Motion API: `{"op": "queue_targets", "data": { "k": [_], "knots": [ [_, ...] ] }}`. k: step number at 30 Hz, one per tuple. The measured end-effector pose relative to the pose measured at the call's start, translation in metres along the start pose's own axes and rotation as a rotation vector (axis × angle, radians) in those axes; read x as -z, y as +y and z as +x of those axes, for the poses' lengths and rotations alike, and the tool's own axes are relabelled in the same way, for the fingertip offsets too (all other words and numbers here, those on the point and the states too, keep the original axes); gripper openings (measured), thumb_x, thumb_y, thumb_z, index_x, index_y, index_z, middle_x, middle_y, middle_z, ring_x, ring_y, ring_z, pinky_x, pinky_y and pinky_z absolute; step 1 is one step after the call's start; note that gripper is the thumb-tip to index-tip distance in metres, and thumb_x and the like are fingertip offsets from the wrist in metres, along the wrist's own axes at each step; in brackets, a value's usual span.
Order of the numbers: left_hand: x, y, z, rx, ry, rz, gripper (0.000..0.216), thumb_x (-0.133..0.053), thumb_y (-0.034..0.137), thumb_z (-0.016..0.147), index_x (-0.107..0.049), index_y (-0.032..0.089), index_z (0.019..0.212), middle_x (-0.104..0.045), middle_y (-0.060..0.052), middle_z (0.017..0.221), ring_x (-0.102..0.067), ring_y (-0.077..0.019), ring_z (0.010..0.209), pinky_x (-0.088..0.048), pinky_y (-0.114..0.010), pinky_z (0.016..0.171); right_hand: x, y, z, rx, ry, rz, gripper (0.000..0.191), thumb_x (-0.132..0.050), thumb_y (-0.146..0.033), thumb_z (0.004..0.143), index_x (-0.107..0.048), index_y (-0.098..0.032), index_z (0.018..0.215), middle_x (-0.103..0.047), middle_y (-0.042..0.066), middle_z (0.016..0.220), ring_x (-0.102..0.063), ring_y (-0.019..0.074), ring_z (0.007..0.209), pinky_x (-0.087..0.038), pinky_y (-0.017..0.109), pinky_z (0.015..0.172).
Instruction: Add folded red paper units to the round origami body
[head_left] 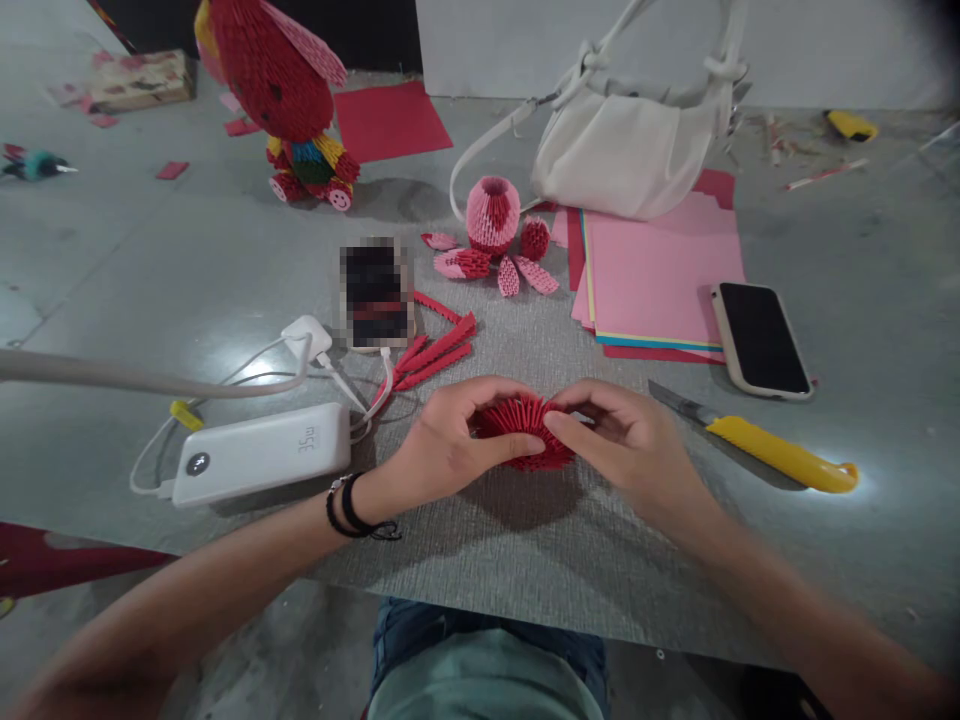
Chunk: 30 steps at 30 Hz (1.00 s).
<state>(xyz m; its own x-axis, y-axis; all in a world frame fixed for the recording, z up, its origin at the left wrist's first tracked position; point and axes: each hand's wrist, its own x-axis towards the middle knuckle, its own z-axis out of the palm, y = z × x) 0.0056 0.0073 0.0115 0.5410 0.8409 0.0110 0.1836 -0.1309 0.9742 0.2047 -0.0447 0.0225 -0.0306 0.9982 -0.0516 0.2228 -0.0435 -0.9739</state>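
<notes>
A round red modular-origami piece (523, 428) with spiky folded units rests on the grey table (495, 560) in front of me. My left hand (450, 440) wraps its left side, thumb pressed along the front. From the right, my right hand (626, 440) pinches the piece's rim with thumb and fingers. Both hands are closed on it. A black cord bracelet (349, 508) circles my left wrist.
Red paper strips (435, 355), a phone (375, 293) on a cable and a white power bank (262, 452) lie to the left. Pink origami vase and petals (491, 235), pink paper stack (656, 285), another phone (761, 338), yellow-handled knife (772, 455), white bag (630, 150) and red origami figure (281, 90) surround.
</notes>
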Motion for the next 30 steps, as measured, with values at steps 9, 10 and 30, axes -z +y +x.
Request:
{"op": "queue_targets", "data": {
  "k": [9, 10, 30],
  "knots": [
    [0.002, 0.003, -0.002, 0.054, -0.107, -0.017, 0.052, -0.087, 0.03, 0.079, -0.057, 0.02, 0.12, -0.074, 0.001, 0.081, -0.069, -0.0138, 0.072, -0.049, -0.025, 0.064, 0.004, -0.005, 0.002, -0.071, -0.043, -0.023, 0.01, -0.076, -0.032, 0.087, -0.079, -0.023, 0.087, -0.077, 0.003, 0.083, -0.072, 0.0191, 0.076, -0.058, 0.03, 0.067],
    [0.002, 0.003, -0.002, 0.057, -0.111, -0.016, 0.053, -0.087, 0.029, 0.078, -0.057, 0.019, 0.121, -0.075, 0.001, 0.082, -0.069, -0.0137, 0.072, -0.048, -0.025, 0.064, 0.003, -0.005, 0.002, -0.075, -0.048, -0.025, 0.009, -0.076, -0.032, 0.087, -0.078, -0.023, 0.086, -0.077, 0.002, 0.082, -0.072, 0.0186, 0.075, -0.058, 0.029, 0.066],
    [0.006, 0.009, 0.001, 0.004, -0.007, -0.044, 0.046, -0.088, 0.033, 0.076, -0.066, 0.019, 0.113, -0.07, 0.001, 0.081, -0.059, -0.0111, 0.064, -0.046, -0.022, 0.057, 0.004, 0.005, 0.002, -0.06, 0.046, 0.145, 0.019, -0.087, -0.039, 0.078, -0.081, -0.025, 0.089, -0.081, 0.004, 0.09, -0.075, 0.0213, 0.084, -0.062, 0.034, 0.075]
  ]
}}
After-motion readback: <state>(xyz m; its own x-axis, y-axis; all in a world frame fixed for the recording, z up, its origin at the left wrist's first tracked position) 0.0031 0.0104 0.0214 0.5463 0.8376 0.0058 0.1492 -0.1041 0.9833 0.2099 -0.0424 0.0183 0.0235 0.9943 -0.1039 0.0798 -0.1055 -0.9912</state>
